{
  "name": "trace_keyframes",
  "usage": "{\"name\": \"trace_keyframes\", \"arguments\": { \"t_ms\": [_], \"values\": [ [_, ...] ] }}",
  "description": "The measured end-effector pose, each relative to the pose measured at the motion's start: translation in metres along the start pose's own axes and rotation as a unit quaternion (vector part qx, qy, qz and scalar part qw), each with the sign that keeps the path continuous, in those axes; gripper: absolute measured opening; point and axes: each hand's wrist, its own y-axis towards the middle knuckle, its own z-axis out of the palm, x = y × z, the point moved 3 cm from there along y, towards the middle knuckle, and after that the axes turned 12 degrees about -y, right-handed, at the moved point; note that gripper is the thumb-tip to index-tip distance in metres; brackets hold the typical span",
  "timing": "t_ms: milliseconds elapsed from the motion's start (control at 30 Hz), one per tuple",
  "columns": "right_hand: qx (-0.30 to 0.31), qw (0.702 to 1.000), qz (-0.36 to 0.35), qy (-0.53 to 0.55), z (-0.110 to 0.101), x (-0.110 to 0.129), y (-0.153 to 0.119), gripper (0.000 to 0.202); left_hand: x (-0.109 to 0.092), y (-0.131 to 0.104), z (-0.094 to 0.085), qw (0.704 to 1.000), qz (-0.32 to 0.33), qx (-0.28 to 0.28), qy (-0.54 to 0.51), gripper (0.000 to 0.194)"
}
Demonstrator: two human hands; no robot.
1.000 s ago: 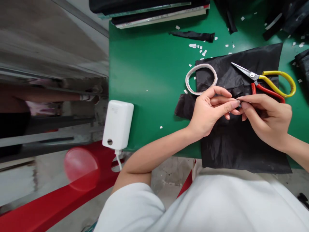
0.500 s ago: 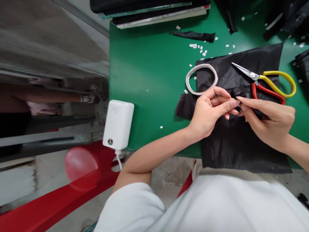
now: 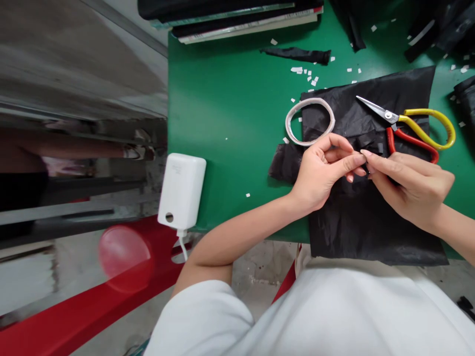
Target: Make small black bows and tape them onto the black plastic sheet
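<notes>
My left hand (image 3: 322,168) is closed in a pinch, thumb against fingertips. Touching it, my right hand (image 3: 411,185) pinches too, its thumb and index finger meeting the left fingertips. Whatever lies between them is dark or tiny and mostly hidden. Both hands are over a black fabric sheet (image 3: 371,227) that reaches past the table's near edge. A roll of white double-sided tape (image 3: 288,121) lies flat just beyond my left hand. Scissors (image 3: 388,116) with one yellow and one red handle rest partly open on the fabric, beyond my right hand.
On the green table (image 3: 222,109) are scattered white paper bits (image 3: 315,80), a narrow black strip (image 3: 297,54) and books (image 3: 252,24) at the back. A white power bank (image 3: 181,190) with a cable stands at the left edge. A red chair (image 3: 92,306) is lower left; another person's leg (image 3: 81,146) shows beyond.
My right index finger and thumb have shifted slightly left against the left fingertips, and its other fingers have curled in more. My left hand has stayed nearly still.
</notes>
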Motion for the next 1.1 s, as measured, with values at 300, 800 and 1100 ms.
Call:
{"name": "trace_keyframes", "arguments": {
  "t_ms": [300,800,1100],
  "values": [
    [-0.006,0.998,-0.038,0.057,-0.002,-0.001,0.002,0.035,0.000,0.002,0.000,0.999,0.003,0.047,0.023,0.045],
    [0.086,0.916,0.288,0.267,0.006,-0.007,-0.003,0.015,-0.004,0.001,-0.004,0.981,0.129,0.031,0.140,0.025],
    [0.170,0.846,0.324,0.387,0.010,-0.015,-0.004,0.020,-0.010,-0.001,-0.004,0.939,0.225,0.042,0.256,0.014]
  ]
}}
